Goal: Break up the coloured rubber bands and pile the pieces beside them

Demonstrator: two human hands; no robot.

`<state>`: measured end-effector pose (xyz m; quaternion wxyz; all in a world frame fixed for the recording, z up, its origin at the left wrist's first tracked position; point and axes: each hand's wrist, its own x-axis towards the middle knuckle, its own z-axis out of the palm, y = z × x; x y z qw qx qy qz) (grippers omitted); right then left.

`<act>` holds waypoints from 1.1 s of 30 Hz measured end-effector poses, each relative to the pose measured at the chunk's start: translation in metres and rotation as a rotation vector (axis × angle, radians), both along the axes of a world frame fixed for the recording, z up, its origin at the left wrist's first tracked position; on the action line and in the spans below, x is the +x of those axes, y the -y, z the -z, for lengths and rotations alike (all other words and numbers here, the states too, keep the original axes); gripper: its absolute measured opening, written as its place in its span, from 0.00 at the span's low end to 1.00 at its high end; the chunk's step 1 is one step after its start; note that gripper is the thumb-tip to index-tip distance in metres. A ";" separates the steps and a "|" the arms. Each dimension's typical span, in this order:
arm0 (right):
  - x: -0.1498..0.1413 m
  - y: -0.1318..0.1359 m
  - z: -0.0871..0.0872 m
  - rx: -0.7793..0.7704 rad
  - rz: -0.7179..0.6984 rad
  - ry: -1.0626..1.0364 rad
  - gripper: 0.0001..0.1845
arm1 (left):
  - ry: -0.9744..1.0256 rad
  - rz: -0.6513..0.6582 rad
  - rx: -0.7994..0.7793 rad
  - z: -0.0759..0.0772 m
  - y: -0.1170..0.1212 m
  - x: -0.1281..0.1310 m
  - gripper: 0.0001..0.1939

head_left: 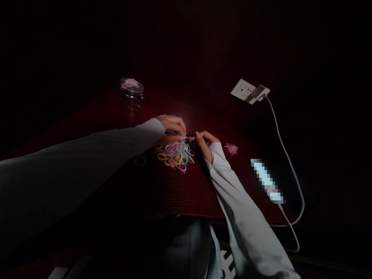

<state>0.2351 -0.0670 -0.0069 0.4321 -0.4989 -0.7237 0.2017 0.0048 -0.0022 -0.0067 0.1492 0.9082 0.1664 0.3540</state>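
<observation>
A lidded jar (132, 93) stands on the desk (186, 197), left of the upper centre. At the frame's centre, the left hand (173, 127) has its grip pinched on a pale pink strand (190, 138), above a pile of bands (176, 155). The right hand (207, 142) has its grip closed on the strand's other end. Farther right lie a pink tuft (231, 148) and a blurred phone (267, 180); a socket (243, 91) sits upper right.

Large white letter "E" (229, 264) on something dark below the table (186, 199).
</observation>
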 end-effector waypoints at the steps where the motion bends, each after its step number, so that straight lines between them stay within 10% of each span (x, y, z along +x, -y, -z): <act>1: 0.000 0.002 -0.002 -0.001 0.003 -0.001 0.26 | -0.012 -0.028 0.022 -0.001 0.001 -0.001 0.15; 33: 0.019 -0.014 0.004 0.153 0.089 0.089 0.27 | -0.100 -0.068 0.215 -0.002 0.000 -0.004 0.16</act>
